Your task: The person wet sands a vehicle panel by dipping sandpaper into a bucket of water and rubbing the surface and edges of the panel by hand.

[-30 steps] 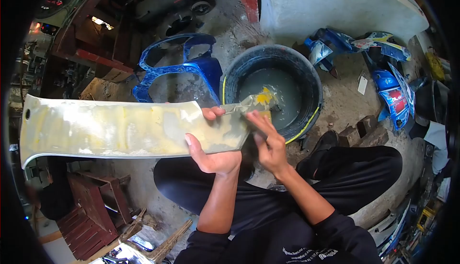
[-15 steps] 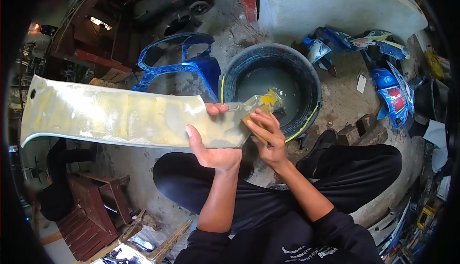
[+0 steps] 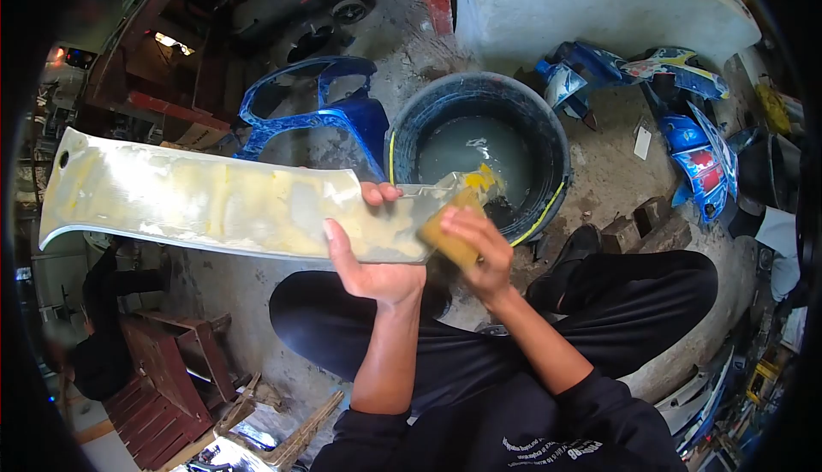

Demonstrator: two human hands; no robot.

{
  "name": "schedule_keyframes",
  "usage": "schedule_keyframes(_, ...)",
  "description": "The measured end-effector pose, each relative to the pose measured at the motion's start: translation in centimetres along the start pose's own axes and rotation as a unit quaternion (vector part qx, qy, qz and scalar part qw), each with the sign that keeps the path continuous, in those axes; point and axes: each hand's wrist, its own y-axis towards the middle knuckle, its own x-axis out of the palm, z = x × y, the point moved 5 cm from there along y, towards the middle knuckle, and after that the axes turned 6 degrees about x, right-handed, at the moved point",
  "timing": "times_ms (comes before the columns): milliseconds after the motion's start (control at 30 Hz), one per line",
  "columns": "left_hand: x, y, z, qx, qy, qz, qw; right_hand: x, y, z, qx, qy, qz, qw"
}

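Note:
A long pale panel (image 3: 197,206), patchy with yellow and white filler, stretches from the far left to over the bucket. My left hand (image 3: 377,271) grips it near its narrow right end, thumb on the near face and fingertips curled over the upper edge. In my right hand (image 3: 484,253) is a tan piece of sandpaper (image 3: 452,236), pinched under the fingers against the panel's right end. The panel's tip carries a bright yellow patch. Below that tip stands a black bucket (image 3: 402,121) of cloudy water.
A blue plastic frame (image 3: 360,125) lies on the floor left of the bucket. Blue painted fairings (image 3: 698,159) sit at the right, near wooden blocks (image 3: 638,230). A dark red wooden stool (image 3: 163,369) is at lower left, with a person's dark-clothed leg (image 3: 120,283) beyond.
My right hand has shifted slightly down with the sandpaper, which now shows more of its face. The left hand keeps its grip, and the panel's far end has risen slightly.

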Motion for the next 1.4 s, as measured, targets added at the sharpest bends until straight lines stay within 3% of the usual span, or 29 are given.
schedule_keyframes(67,0.1,0.1,0.1,0.007,0.016,-0.005,1.000,-0.7,0.9,2.9,0.084,-0.064,0.084,0.991)
schedule_keyframes(300,0.6,-0.1,0.5,-0.004,-0.012,-0.003,1.000,-0.1,0.4,0.2,0.006,-0.047,0.025,0.999)
schedule_keyframes(367,0.7,0.1,0.6,0.003,0.014,0.010,1.000,-0.4,1.0,3.4,0.092,-0.072,0.094,0.989)
schedule_keyframes(500,0.1,0.1,0.8,0.006,-0.013,0.002,1.000,0.1,0.6,-1.5,-0.004,-0.049,0.027,0.998)
schedule_keyframes(567,0.1,0.0,0.6,0.003,0.006,0.009,1.000,0.0,0.8,-0.3,-0.005,-0.054,0.026,0.998)
schedule_keyframes(633,0.4,0.1,0.7,0.012,0.018,0.012,1.000,-0.4,0.5,3.6,0.084,-0.100,0.109,0.985)
schedule_keyframes(667,0.5,0.2,0.8,0.017,0.031,0.014,0.999,-0.3,0.5,3.5,0.087,-0.095,0.101,0.987)
schedule_keyframes(767,0.1,0.1,1.0,0.012,-0.025,0.000,1.000,0.2,0.8,-1.5,0.006,-0.066,0.037,0.997)
schedule_keyframes(833,0.1,0.0,0.5,0.008,-0.019,0.003,1.000,0.1,0.6,-1.2,0.011,-0.069,0.037,0.997)
schedule_keyframes(900,0.2,-0.1,0.6,0.012,-0.008,0.003,1.000,-0.3,0.4,1.7,0.076,-0.131,0.105,0.983)
schedule_keyframes(933,0.4,-0.1,0.7,0.020,0.013,-0.002,1.000,-0.3,0.0,3.5,0.147,-0.086,0.141,0.975)
schedule_keyframes(1100,0.4,-0.5,0.5,0.009,-0.018,-0.020,1.000,-0.1,-0.3,-1.1,0.044,-0.056,0.069,0.995)
schedule_keyframes(1167,0.4,-0.4,0.3,0.014,-0.006,-0.007,1.000,-0.3,-0.1,-0.1,0.027,-0.140,0.082,0.986)
schedule_keyframes(1233,0.9,-0.3,0.7,0.022,0.018,-0.013,1.000,-0.9,0.1,3.3,0.133,-0.133,0.129,0.974)
schedule_keyframes(1400,0.2,0.0,0.8,0.019,-0.017,-0.016,1.000,-0.1,-0.2,-2.1,0.011,-0.064,0.050,0.997)
